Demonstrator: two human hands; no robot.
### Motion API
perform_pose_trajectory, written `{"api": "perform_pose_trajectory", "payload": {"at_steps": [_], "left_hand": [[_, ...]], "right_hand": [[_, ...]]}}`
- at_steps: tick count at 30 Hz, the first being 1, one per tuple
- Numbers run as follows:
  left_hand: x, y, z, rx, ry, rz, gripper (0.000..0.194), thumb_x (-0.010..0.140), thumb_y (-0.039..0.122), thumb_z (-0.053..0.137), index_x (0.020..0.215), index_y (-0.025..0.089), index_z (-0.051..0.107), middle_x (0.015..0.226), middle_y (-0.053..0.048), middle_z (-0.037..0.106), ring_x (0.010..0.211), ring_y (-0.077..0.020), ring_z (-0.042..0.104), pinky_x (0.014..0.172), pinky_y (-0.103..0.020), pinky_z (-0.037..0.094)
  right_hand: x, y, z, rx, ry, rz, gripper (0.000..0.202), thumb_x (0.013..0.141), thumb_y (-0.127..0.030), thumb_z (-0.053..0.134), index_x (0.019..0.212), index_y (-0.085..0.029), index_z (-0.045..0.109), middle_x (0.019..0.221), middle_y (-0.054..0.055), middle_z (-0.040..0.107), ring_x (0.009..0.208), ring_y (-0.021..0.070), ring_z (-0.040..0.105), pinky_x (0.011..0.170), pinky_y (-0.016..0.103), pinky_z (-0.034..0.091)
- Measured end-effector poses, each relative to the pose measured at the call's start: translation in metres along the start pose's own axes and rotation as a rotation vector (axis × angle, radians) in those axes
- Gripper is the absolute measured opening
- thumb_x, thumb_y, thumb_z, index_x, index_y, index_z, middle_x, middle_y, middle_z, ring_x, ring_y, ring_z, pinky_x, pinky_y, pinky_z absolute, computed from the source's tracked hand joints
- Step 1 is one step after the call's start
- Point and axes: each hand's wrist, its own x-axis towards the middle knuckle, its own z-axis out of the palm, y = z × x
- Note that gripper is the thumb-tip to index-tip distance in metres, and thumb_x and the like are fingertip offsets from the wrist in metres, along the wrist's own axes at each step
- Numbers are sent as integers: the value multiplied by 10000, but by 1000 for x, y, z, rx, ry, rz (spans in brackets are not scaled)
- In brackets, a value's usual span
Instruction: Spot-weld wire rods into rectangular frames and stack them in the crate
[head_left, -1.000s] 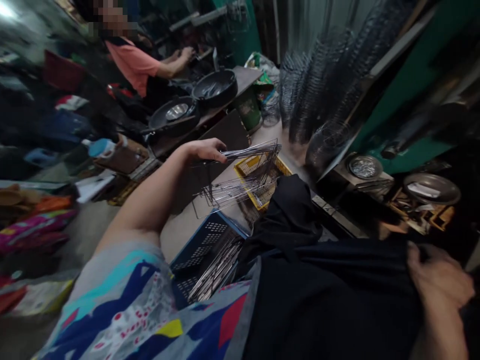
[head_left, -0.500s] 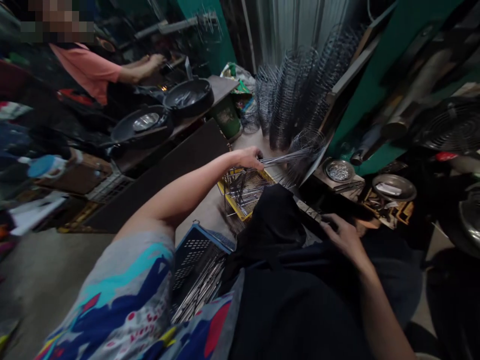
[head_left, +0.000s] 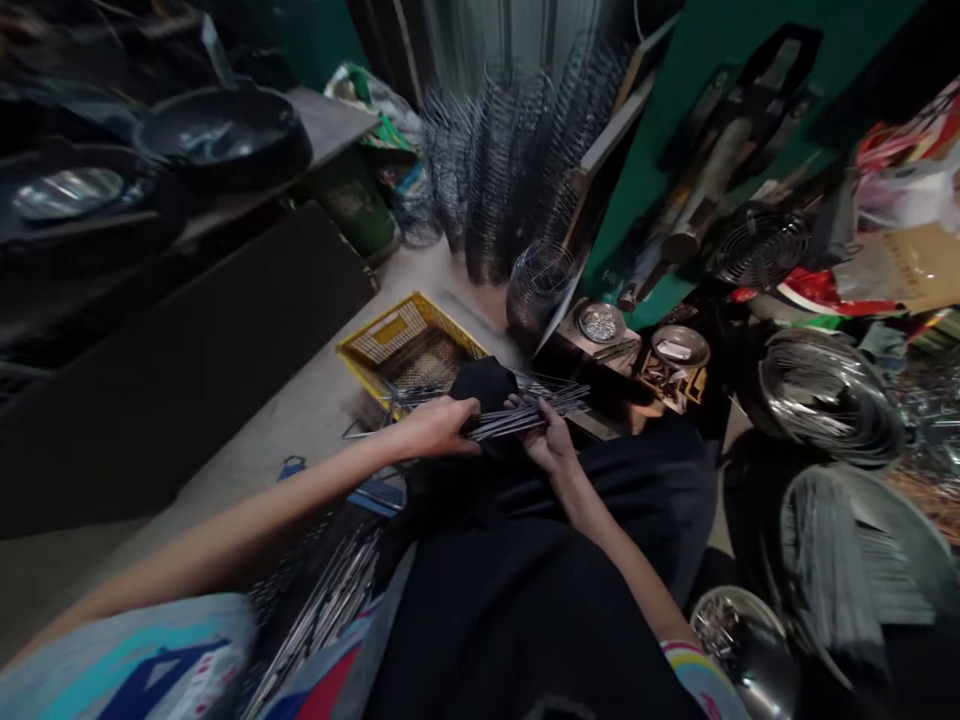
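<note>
A bundle of thin metal rods (head_left: 510, 422) lies across the lap, over dark cloth. My left hand (head_left: 444, 425) is closed around the bundle's left part. At the other side my right hand (head_left: 551, 438) grips the same rods, its fingers curled around them from below. Just beyond the hands stands a yellow crate (head_left: 420, 325) with dark wire pieces in it. More long rods (head_left: 322, 610) rest in a dark blue crate at the lower left, partly hidden by my left arm.
Tall stacks of wire rings (head_left: 487, 180) stand by the back wall. Large black pans (head_left: 225, 135) sit on a bench at the left. At the right are small bowls (head_left: 600, 322), a wire coil (head_left: 829, 395) and a basin of metal strips (head_left: 840, 560).
My left hand has brought the rods back from beyond the yellow crate to the lap. My right hand has moved in and taken hold of them. The view has turned right.
</note>
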Motion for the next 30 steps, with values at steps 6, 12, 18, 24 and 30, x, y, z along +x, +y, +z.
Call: {"api": "perform_pose_trajectory", "payload": {"at_steps": [6, 12, 18, 24, 30], "left_hand": [[-1, -17, 29, -437, -173, 38, 496, 679, 628, 684, 868, 173, 624, 761, -12, 631, 692, -188, 564, 568, -259, 368], [-6, -25, 59, -728, -115, 47, 374, 835, 525, 502, 824, 162, 593, 734, -4, 600, 681, -166, 536, 583, -252, 376], [-19, -11, 86, -326, 54, -11, 294, 931, 383, 404, 926, 189, 624, 761, -43, 663, 688, -203, 607, 610, -290, 364], [-38, -24, 112, -89, 296, 172, 253, 980, 332, 381, 918, 195, 584, 735, -38, 687, 653, -204, 654, 584, -299, 394], [-40, -48, 124, -18, 531, 326, 159, 947, 269, 465, 850, 193, 564, 643, -2, 630, 552, -174, 591, 562, -305, 418]], "right_hand": [[-17, 7, -24, 49, -98, 51, 490, 794, -128, 521, 1277, -200, 555, 1278, 77, 673, 1232, 240, 605, 1037, 487, 499], [-18, 15, -35, 28, -33, 36, 434, 798, -178, 585, 1231, -183, 593, 1233, 78, 697, 1250, 246, 590, 1047, 469, 494], [-21, 27, -40, -95, 101, -58, 475, 709, -223, 797, 1155, -192, 635, 1069, 61, 758, 1174, 272, 639, 1050, 474, 485], [-34, 36, -42, -147, 22, -26, 553, 690, -235, 830, 1199, -228, 616, 1205, 62, 711, 1171, 261, 637, 1060, 470, 467], [-47, 41, -37, -275, -13, 44, 544, 747, -231, 797, 1253, -224, 595, 1203, 65, 708, 1157, 255, 638, 1070, 477, 445]]}}
